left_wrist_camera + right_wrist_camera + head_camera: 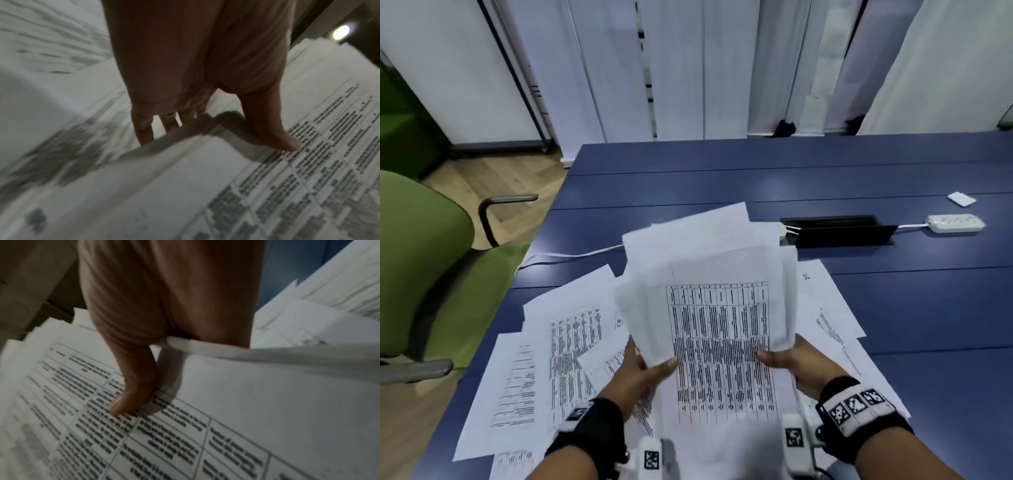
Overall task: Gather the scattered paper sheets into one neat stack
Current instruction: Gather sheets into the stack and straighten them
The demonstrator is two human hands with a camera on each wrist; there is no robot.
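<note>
Nearest, both wrists carry black straps with white marker blocks, and between them the person holds up a loose bundle of printed sheets (719,308) above the blue table (893,308). Its left edge is gripped by the left hand (640,373), whose thumb (275,129) lies on the top page's printed grid while the fingers (144,129) curl underneath. The right hand (791,363) grips the opposite edge the same way, thumb (133,386) pressed on the table of text and the paper's edge tucked into the crook of the hand; its fingers are hidden behind the sheets. The bundle is uneven, with corners fanning out at the top and left. Under it, more loose sheets (558,342) lie scattered and overlapping on the table at the left, and another sheet (828,308) lies at the right. Farther off sit a black cable hatch (839,231), a white power strip (955,223) and a small white card (961,199). A green chair (424,260) stands left of the table.
</note>
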